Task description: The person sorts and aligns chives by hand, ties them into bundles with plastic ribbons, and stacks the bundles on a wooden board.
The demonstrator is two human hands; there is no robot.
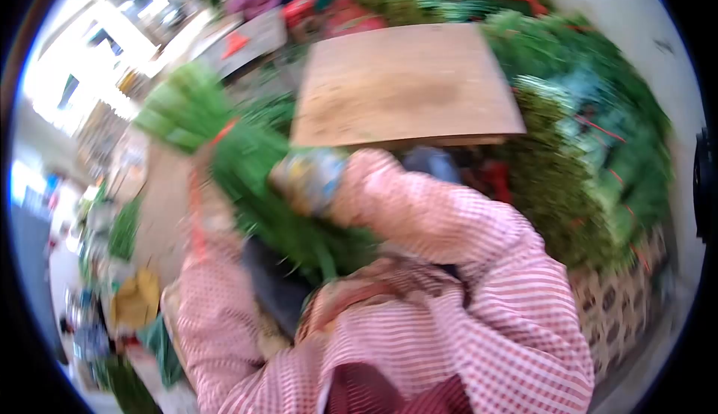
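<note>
A thick bundle of long green grass-like strands lies slantwise across my lap. Its pale, flared end points up and left, and a red tie circles it below that end. My right hand, in a patterned glove or covering, is closed round the bundle's middle from the right. Along the bundle's left side my left hand is smeared by motion, so its fingers do not show clearly. An orange-red strip hangs beside it; whether the hand holds it is unclear.
Ahead stands a wooden board top with brownish bits on it. Heaps of tied green bundles rise at the right, beside olive-green strands. A small table carries an orange item. A yellow-brown piece lies at the lower left.
</note>
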